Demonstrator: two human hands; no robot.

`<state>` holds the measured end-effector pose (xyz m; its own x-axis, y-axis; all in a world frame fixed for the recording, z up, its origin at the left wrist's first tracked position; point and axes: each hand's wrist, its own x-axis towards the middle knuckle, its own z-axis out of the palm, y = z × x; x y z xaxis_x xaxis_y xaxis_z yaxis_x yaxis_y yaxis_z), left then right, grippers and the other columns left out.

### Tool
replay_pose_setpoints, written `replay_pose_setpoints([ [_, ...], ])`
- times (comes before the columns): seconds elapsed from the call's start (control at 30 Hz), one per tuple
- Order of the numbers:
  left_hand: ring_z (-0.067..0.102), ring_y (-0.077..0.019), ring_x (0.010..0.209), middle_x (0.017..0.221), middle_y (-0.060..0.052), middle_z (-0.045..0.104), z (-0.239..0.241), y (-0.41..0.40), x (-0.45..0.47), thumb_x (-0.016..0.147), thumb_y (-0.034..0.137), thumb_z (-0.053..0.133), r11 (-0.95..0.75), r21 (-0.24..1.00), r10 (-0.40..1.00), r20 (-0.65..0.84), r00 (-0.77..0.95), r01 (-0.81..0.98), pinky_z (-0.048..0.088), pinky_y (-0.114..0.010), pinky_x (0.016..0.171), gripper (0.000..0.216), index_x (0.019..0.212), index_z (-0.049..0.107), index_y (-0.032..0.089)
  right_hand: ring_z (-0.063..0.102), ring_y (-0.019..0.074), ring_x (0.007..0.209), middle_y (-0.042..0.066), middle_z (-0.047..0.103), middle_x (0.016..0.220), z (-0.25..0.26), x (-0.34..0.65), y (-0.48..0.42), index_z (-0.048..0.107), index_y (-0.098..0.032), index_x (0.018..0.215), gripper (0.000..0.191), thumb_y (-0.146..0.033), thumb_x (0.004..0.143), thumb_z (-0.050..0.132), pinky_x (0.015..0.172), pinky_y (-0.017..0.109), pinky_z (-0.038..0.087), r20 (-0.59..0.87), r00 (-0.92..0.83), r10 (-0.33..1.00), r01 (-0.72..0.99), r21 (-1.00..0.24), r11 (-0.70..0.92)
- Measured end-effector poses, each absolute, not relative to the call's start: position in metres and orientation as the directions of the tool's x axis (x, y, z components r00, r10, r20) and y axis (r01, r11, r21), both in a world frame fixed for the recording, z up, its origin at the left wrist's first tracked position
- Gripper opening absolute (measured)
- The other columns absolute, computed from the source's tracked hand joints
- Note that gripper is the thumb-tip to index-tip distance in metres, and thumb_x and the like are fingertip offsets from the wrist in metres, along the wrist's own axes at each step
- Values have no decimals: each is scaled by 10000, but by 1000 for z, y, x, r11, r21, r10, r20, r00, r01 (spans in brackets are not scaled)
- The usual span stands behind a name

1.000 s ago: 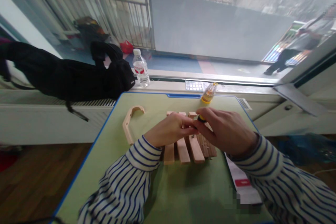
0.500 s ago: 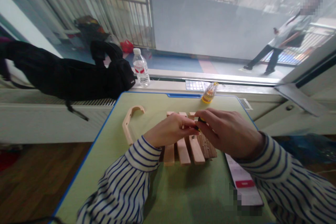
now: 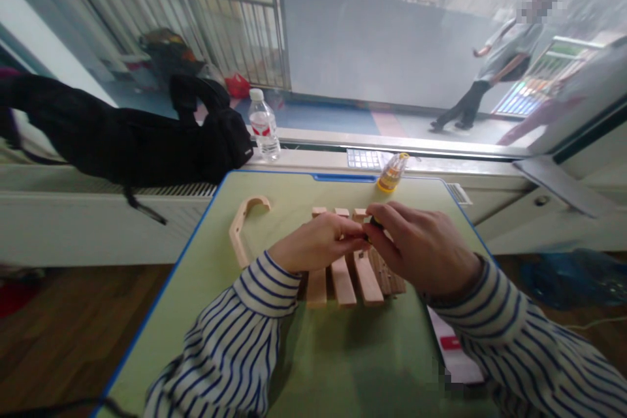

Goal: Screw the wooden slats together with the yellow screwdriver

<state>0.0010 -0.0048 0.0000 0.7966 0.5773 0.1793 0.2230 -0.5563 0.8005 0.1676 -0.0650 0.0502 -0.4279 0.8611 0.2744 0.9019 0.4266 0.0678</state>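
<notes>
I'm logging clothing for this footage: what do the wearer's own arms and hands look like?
Loose off-white sleeves with narrow dark-blue stripes gather into striped cuffs at the wrists. The left hand and right hand are ungloved.

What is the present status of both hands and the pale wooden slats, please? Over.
Right hand gripping dark handle. Left hand close beside it, grip unclear. Three pale wooden slats below, partly hidden by hands.
</notes>
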Motion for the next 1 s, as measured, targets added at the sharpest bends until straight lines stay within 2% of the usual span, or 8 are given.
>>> replay_pose_setpoints([
  [0.17, 461, -77, 604, 645, 29, 545, 4, -7, 0, 803, 271, 533, -569, 784, 603, 193, 774, 248, 326, -187, 562, 172, 829, 660, 158, 553, 131, 624, 22, 631, 897, 49, 166, -66, 515, -210, 980, 277, -376, 883, 315, 506, 268, 266, 286, -423, 860, 904, 66, 423],
  [0.3, 477, -85, 627, 675, 27, 573, 8, -9, 0, 784, 288, 557, -553, 796, 631, 208, 747, 246, 331, -191, 583, 168, 836, 661, 167, 571, 137, 669, 37, 630, 921, 53, 167, -68, 506, -207, 1021, 289, -369, 889, 308, 533, 265, 305, 250, -434, 866, 896, 18, 444],
  [0.5, 469, -82, 596, 659, 15, 564, 13, -12, 2, 819, 324, 504, -562, 786, 605, 180, 775, 256, 321, -188, 553, 241, 819, 663, 142, 580, 165, 770, 78, 618, 975, 72, 177, -68, 389, -188, 1191, 381, -388, 867, 378, 601, 274, 375, 143, -531, 835, 837, -64, 543],
  [0.63, 469, -82, 620, 658, 17, 554, 14, -12, 2, 815, 250, 504, -564, 791, 588, 182, 788, 238, 325, -178, 558, 193, 814, 657, 131, 571, 168, 812, 68, 610, 935, 83, 179, -65, 466, -186, 1090, 295, -353, 889, 329, 647, 281, 384, 52, -581, 812, 811, -53, 583],
  [0.73, 475, -84, 630, 688, 12, 575, 13, -11, 1, 802, 245, 522, -564, 789, 590, 178, 788, 244, 330, -182, 570, 176, 832, 658, 138, 565, 158, 794, 56, 603, 886, 83, 176, -63, 508, -187, 1019, 304, -349, 906, 277, 653, 279, 375, 12, -598, 801, 800, -48, 598],
  [1.0, 478, -81, 616, 687, 14, 585, 10, -10, 0, 787, 233, 535, -556, 794, 598, 176, 782, 246, 331, -188, 563, 162, 842, 660, 147, 535, 133, 721, 53, 596, 832, 73, 175, -64, 528, -172, 972, 286, -323, 903, 295, 603, 261, 333, 78, -596, 799, 799, -40, 600],
])
